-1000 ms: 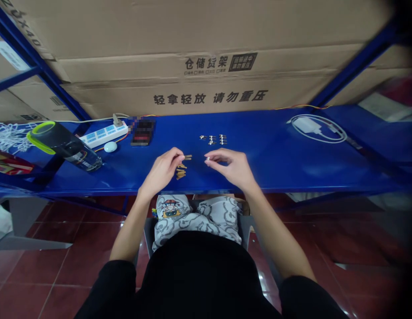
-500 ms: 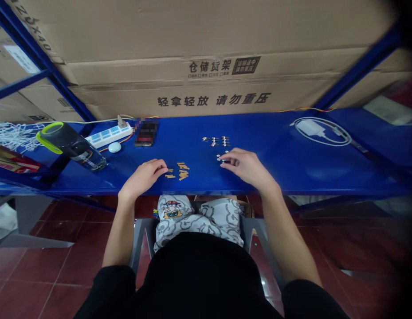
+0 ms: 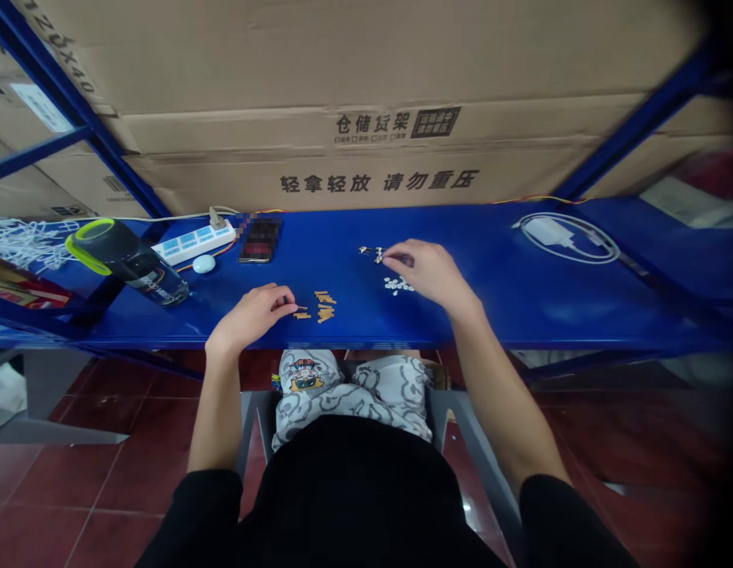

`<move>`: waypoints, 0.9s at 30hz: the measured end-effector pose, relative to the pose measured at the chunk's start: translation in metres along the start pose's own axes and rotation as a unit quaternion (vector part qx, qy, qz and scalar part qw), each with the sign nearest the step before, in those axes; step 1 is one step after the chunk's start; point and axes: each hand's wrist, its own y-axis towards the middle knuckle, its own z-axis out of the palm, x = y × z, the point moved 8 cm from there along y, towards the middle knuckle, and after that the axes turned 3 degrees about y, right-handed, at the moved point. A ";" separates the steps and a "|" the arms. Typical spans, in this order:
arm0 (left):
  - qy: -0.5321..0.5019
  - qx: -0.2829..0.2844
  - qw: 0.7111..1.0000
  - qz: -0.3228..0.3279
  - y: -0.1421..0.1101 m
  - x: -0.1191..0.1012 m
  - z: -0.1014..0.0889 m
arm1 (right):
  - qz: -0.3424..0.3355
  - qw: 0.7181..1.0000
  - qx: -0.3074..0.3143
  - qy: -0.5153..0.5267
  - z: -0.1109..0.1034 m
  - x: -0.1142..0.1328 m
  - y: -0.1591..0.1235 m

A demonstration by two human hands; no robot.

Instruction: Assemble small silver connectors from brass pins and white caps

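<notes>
My left hand (image 3: 255, 311) rests on the blue shelf (image 3: 520, 292), fingers curled in a pinch at a small tan piece beside a little heap of tan pieces (image 3: 322, 305). My right hand (image 3: 428, 270) reaches farther back, fingertips pinched at a group of small metal-and-white parts (image 3: 372, 252). A cluster of tiny white pieces (image 3: 395, 285) lies on the shelf just under that hand. What the right fingers grip is too small to name.
At the back left of the shelf are a tipped dark bottle with a green rim (image 3: 125, 261), a white power strip (image 3: 192, 241), a small pale round object (image 3: 203, 263) and a phone (image 3: 258, 238). A white charger with coiled cable (image 3: 564, 234) lies right. Cardboard boxes (image 3: 366, 95) stand behind.
My left hand came down from the air to the shelf, left of the tan heap. My right hand set down tiny white pieces, then moved back to the metal parts.
</notes>
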 end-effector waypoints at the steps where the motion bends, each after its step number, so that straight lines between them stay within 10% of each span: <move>1: -0.004 0.001 1.000 -0.008 0.000 0.001 -0.001 | -0.004 1.000 0.008 -0.025 0.005 -0.001 0.012; 15: -0.044 -0.144 0.988 0.026 0.002 -0.019 -0.028 | -0.037 0.992 0.065 -0.104 0.057 0.003 0.070; 27: -0.098 -0.175 0.979 0.044 0.021 -0.060 0.007 | -0.107 0.994 0.006 0.035 0.026 0.069 -0.028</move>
